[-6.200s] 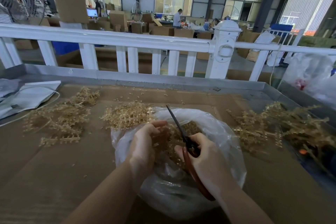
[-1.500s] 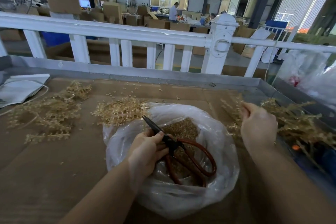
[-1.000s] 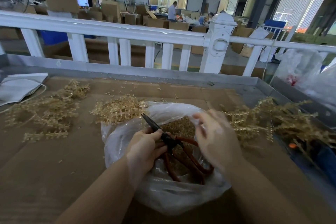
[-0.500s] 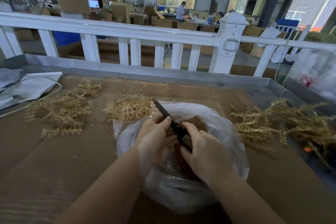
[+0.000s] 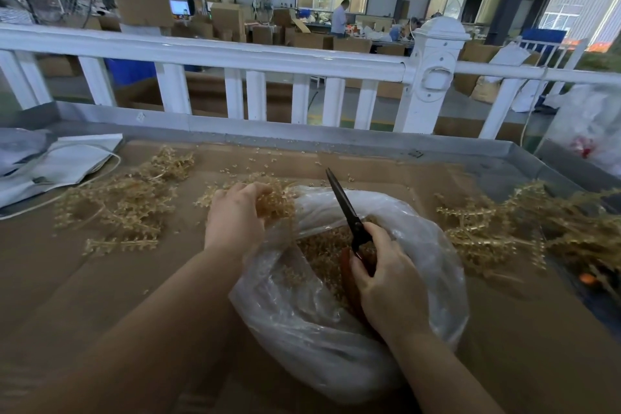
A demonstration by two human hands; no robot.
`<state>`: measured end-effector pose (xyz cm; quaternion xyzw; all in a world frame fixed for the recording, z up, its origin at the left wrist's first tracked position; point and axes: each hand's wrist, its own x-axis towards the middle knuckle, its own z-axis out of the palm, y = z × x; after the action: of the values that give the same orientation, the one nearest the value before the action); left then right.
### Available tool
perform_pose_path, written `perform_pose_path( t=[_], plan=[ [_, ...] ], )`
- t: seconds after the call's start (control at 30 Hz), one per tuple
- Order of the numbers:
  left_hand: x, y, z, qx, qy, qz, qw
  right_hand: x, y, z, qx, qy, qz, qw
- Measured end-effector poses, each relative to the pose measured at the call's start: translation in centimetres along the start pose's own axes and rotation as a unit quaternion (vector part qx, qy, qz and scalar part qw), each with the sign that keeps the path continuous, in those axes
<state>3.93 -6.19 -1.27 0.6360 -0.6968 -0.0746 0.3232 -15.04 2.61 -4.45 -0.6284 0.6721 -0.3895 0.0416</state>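
A clear plastic bag (image 5: 433,245) lies open in the middle of the cardboard-lined table, part filled with small golden cut pieces (image 5: 322,249). My right hand (image 5: 389,282) grips the red handles of dark-bladed scissors (image 5: 342,202) over the bag's mouth, blades closed and pointing up and away. My left hand (image 5: 235,215) reaches past the bag's left rim and curls round a bunch of golden plastic sprigs (image 5: 275,198) lying just behind the bag.
More golden sprigs lie in a pile at the left (image 5: 124,202) and a larger pile at the right (image 5: 524,228). A white bag with a cord (image 5: 64,161) sits at the far left. A metal rim (image 5: 302,138) and white railing (image 5: 235,57) bound the table's back.
The scissors passed from my left hand to my right hand. My left hand let go and moved up-left onto the sprigs behind the bag. The blades now stand more upright.
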Motion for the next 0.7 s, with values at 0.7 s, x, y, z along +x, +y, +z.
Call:
perform_pose_path(
  t=[0.7],
  plan=[
    [4.1,0.2,-3.8,-0.467,0.148,-0.266,0.83,-0.3,0.1,0.2,0.0,0.017,-0.007,1.0]
  ],
)
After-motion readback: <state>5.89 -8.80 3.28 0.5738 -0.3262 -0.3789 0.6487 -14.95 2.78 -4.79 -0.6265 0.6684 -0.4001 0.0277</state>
